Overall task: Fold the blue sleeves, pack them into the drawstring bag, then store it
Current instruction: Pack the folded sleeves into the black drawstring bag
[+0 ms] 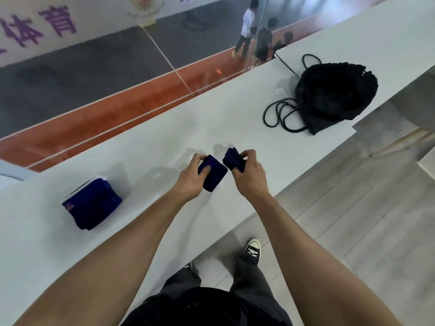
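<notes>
Gripping one folded blue sleeve [213,174] in the left hand [190,182], right hand [249,175] pinching a second folded sleeve [231,158] just beside it, over the white ledge [164,142], black drawstring bag [334,95] at two o'clock, blue stack [91,203] at nine o'clock.

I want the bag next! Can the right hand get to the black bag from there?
Probably yes: the ledge between the right hand and the black bag is bare. But that hand holds a folded blue sleeve.
</notes>
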A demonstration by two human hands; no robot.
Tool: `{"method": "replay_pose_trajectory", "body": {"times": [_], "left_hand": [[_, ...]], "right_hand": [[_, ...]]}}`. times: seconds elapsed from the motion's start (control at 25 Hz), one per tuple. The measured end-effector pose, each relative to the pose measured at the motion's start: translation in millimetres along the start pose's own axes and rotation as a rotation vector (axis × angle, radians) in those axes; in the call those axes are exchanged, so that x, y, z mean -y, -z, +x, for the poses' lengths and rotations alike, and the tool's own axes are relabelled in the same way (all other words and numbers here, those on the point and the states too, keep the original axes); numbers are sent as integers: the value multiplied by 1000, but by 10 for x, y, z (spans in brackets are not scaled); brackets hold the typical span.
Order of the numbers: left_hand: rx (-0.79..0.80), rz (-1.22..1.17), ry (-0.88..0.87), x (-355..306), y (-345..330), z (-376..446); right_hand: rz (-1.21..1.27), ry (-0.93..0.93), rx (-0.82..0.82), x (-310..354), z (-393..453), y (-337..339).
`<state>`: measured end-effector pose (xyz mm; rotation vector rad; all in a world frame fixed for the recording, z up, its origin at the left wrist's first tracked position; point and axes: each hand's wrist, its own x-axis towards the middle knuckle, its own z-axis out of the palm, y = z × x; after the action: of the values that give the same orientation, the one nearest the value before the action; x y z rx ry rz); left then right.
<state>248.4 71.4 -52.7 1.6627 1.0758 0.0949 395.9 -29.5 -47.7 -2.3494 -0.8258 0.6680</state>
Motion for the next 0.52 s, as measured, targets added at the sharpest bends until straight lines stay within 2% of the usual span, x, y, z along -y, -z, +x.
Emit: {"method": "replay_pose_trajectory", "body": {"times": [0.24,0.52], "left_hand": [[-30,-229,-7,-909,-897,270],[-122,-266,-36,-1880,-2003,654]], "right_hand": [[42,18,-23,-659,377,948],[74,47,-44,-1497,983,2096]]}}
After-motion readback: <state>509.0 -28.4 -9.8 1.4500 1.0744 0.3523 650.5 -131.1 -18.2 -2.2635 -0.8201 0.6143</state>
